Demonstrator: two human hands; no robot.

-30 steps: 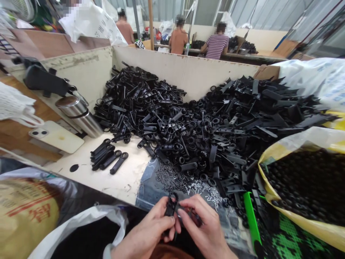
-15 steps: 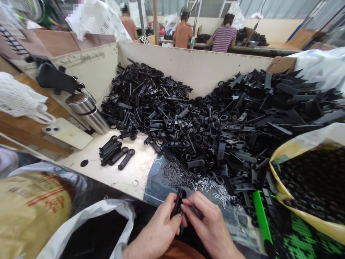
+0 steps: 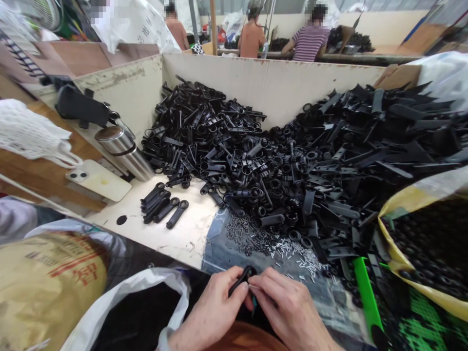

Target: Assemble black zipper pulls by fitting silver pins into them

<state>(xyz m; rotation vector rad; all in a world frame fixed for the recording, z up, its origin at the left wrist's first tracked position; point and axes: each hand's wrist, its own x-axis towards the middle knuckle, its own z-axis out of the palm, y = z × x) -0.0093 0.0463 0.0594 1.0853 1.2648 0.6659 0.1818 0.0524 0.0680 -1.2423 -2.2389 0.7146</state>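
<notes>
My left hand is closed around a black plastic handle with a ring-shaped end, held tilted just off the table's front edge. Fingertips of my right hand pinch together right beside the handle. A thin pale sliver shows between them, perhaps a small metal pin, too small to be sure. Beyond my hands lie small dark pieces and loose silver pins on a dark mat. Several similar black handles rest side by side on the pale board to the left.
A heap of black plastic parts fills the walled table. At left stand a steel flask and a phone. An open white sack is below; a yellow bag and green tray sit right. People work behind.
The handle has tipped over leftward in my left hand, and my right fingers have shifted against it. The whole view has moved slightly.
</notes>
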